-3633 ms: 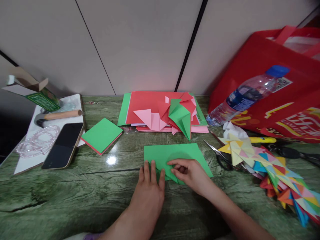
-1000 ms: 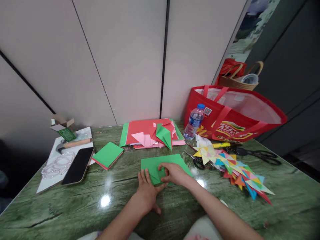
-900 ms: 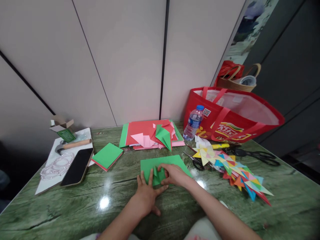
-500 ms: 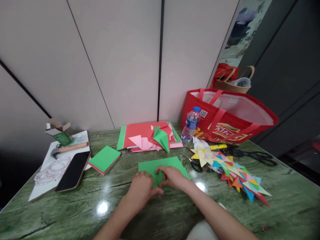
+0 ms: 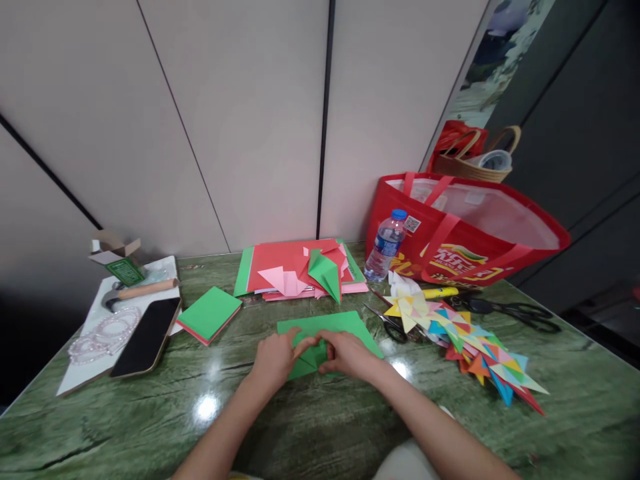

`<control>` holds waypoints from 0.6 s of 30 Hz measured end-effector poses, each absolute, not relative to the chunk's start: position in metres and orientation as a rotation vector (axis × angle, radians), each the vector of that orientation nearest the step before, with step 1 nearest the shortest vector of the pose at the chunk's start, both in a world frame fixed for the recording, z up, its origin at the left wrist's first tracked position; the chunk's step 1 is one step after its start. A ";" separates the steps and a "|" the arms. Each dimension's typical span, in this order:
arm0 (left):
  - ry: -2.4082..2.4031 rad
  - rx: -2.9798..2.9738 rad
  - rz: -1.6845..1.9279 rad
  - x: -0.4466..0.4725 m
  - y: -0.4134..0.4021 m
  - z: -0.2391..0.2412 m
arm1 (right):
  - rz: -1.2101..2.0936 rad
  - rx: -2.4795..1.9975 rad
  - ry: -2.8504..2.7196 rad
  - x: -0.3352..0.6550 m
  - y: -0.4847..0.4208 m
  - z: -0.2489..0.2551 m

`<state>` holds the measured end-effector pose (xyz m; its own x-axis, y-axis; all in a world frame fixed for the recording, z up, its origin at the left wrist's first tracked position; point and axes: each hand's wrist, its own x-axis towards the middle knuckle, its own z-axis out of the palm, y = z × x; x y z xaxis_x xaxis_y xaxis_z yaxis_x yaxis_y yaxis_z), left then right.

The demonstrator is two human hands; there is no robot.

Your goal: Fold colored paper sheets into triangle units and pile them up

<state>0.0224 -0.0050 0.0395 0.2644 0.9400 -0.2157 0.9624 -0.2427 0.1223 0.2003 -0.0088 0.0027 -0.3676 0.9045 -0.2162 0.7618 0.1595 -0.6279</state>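
A sheet of green paper [image 5: 345, 323] lies on the table in front of me, with a creased, folded part showing between my hands. My left hand [image 5: 276, 357] is on the left side of this paper, its thumb reaching toward the other hand and its fingers bent at the edge. On the right part, my right hand [image 5: 347, 355] curls its thumb and fingers round the paper's fold. The two hands nearly meet at the middle, where fingertips partly hide the fold. Beyond the sheet, a folded green paper piece [image 5: 324, 272] rests on a stack of red paper [image 5: 280, 257].
Left are a green-topped paper pile [image 5: 210, 313], a phone [image 5: 146, 337], a hammer [image 5: 147, 289], beads [image 5: 106, 337] and a small box [image 5: 123, 263]. Right are a water bottle [image 5: 386, 247], a red bag [image 5: 450, 233], small scissors [image 5: 394, 329], larger black scissors [image 5: 523, 313] and colourful folded paper [image 5: 480, 347].
My left hand has shifted back and left, its thumb now higher by the right hand, uncovering a creased part of the green paper. The right hand stays nearly in place. The view has tilted slightly.
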 end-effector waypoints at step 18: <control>1.592 2.388 -0.466 0.018 -0.015 0.051 | 0.783 -1.534 -2.616 0.201 -0.014 0.015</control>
